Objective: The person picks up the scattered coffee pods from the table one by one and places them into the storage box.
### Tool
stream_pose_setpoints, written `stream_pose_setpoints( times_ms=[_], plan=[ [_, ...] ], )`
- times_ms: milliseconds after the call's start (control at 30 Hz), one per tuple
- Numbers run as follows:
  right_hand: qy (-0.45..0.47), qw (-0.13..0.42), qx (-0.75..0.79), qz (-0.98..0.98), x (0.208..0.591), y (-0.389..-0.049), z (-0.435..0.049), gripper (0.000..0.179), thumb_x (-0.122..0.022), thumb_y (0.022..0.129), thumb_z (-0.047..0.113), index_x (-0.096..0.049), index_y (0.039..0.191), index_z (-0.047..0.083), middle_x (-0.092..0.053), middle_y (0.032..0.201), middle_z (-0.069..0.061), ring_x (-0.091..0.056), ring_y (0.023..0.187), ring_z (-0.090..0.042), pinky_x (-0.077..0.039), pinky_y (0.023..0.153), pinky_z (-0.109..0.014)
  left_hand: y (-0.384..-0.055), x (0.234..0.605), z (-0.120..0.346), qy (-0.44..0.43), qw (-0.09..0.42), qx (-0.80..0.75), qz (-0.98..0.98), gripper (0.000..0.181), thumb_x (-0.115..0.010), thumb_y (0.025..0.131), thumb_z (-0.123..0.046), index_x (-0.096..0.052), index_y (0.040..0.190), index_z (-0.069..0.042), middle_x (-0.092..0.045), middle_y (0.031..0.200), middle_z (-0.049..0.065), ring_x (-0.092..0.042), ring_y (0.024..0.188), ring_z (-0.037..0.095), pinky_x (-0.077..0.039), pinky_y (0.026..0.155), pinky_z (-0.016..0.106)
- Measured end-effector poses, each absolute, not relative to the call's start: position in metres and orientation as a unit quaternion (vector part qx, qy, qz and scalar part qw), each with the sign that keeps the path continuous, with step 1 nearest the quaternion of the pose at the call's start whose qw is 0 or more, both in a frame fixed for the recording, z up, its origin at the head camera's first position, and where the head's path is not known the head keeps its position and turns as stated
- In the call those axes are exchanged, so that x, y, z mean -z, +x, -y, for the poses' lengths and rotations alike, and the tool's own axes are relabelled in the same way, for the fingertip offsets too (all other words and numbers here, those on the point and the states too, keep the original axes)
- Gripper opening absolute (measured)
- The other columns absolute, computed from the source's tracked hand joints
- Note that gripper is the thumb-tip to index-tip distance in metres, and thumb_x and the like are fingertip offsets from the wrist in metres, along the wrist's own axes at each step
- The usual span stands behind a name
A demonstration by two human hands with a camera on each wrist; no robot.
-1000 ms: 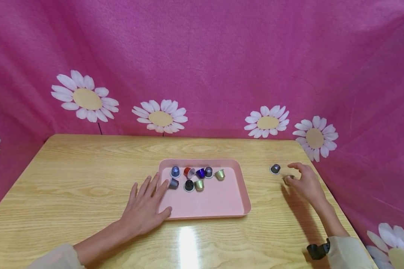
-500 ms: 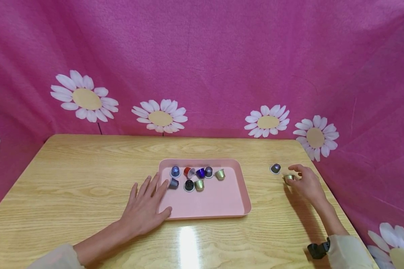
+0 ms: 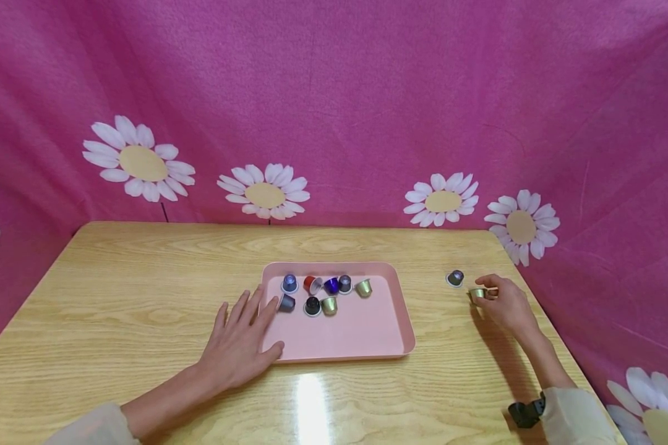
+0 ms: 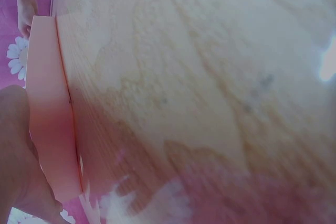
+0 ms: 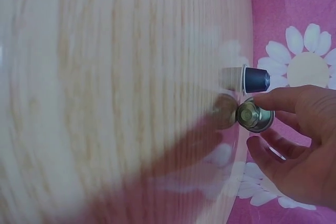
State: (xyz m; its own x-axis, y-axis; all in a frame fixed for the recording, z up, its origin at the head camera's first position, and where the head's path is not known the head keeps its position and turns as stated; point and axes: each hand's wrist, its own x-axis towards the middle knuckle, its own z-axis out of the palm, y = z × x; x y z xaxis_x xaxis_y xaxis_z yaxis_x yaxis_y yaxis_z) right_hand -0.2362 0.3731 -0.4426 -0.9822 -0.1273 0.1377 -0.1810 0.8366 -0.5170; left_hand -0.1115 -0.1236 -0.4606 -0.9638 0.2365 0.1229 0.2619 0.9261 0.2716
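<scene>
In the head view, my right hand is near the table's right side, its thumb and a finger at a gold-green coffee capsule. The right wrist view shows this capsule pinched close over the table surface, its reflection right beside it. Left of the hand, a dark coffee capsule stands on its pale rim. My left hand rests with fingers spread on the left edge of the pink tray. Several coffee capsules lie in the tray, among them a black one and a red one.
A wooden table carries everything. Behind and to the right hangs a magenta cloth with large daisies. In the tray's back half, other capsules are blue, violet-blue and pale green.
The gold-green capsule has turned in my right fingers and now shows more of its side. My right fingertips have shifted slightly; the left hand and tray stay put.
</scene>
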Motion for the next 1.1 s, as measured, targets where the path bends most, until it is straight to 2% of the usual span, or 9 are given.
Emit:
stream_pose_setpoints(
  times_ms=[433, 700, 933, 1100],
  plan=[
    [0.074, 0.036, -0.259, 0.962, 0.443, -0.236, -0.373, 0.028, -0.071, 0.086, 0.003, -0.064, 0.112, -0.007, -0.068, 0.099, -0.024, -0.065, 0.091, -0.037, -0.051, 0.071, -0.044, -0.112, 0.461, 0.124, -0.128, 0.045, 0.146, 0.980, 0.078, -0.061, 0.091, -0.050, -0.038, 0.155, -0.012, -0.019, 0.163, 0.017, -0.019, 0.146, 0.044, -0.012, 0.111, 0.069],
    [0.071, 0.038, -0.255, 0.964, 0.445, -0.235, -0.374, 0.026, -0.070, 0.087, 0.005, -0.065, 0.111, -0.005, -0.067, 0.101, -0.024, -0.064, 0.093, -0.039, -0.051, 0.075, -0.049, -0.112, 0.461, 0.123, -0.127, 0.042, 0.143, 0.981, 0.078, -0.061, 0.091, -0.050, -0.038, 0.155, -0.012, -0.019, 0.163, 0.017, -0.020, 0.146, 0.044, -0.012, 0.111, 0.069],
    [0.076, 0.051, -0.258, 0.962, 0.441, -0.234, -0.371, 0.025, -0.070, 0.088, 0.005, -0.065, 0.111, -0.005, -0.067, 0.100, -0.022, -0.064, 0.092, -0.036, -0.050, 0.074, -0.045, -0.112, 0.461, 0.123, -0.127, 0.043, 0.141, 0.981, 0.078, -0.061, 0.091, -0.051, -0.037, 0.155, -0.013, -0.019, 0.163, 0.017, -0.020, 0.146, 0.044, -0.013, 0.111, 0.069],
    [0.069, 0.042, -0.274, 0.958, 0.434, -0.232, -0.364, 0.028, -0.071, 0.091, 0.010, -0.064, 0.114, -0.004, -0.066, 0.107, -0.023, -0.064, 0.098, -0.039, -0.052, 0.076, -0.044, -0.112, 0.461, 0.123, -0.127, 0.042, 0.141, 0.981, 0.078, -0.060, 0.091, -0.050, -0.037, 0.155, -0.013, -0.019, 0.164, 0.017, -0.020, 0.146, 0.044, -0.013, 0.111, 0.069]
  ],
)
